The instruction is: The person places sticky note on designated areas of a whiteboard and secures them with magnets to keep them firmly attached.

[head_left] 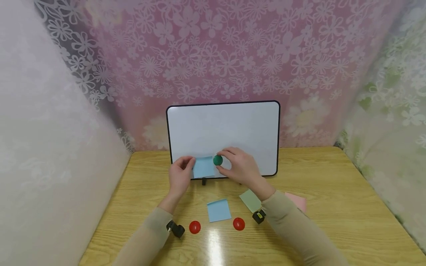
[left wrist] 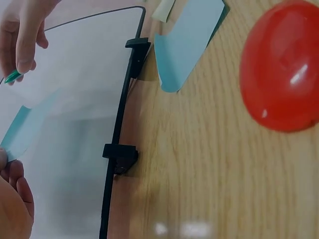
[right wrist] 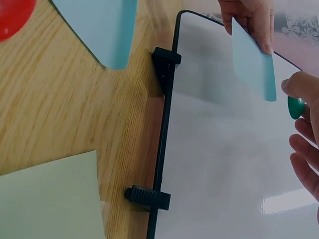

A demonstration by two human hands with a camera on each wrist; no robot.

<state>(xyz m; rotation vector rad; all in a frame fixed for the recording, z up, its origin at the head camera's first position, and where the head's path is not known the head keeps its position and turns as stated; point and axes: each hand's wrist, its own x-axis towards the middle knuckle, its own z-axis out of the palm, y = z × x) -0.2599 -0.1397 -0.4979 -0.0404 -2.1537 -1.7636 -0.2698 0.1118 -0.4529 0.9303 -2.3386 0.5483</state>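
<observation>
A whiteboard (head_left: 223, 129) with a black frame stands upright at the back of the table. My left hand (head_left: 179, 176) pinches the left edge of a blue sticky note (head_left: 203, 167) in front of the board's lower left. Just right of that note, my right hand (head_left: 242, 166) holds a round green magnet (head_left: 217, 160) between thumb and fingers. In the right wrist view the blue note (right wrist: 251, 62) hangs from the left hand (right wrist: 251, 20), and the green magnet (right wrist: 295, 107) is partly covered by the right fingers. Whether the note touches the board I cannot tell.
On the wooden table (head_left: 143, 207) lie another blue note (head_left: 219, 210), two red round magnets (head_left: 195, 227), a green note (head_left: 250, 200) and a pink note (head_left: 296, 201) partly behind the right sleeve. Black clip feet (left wrist: 119, 152) hold the board's lower edge.
</observation>
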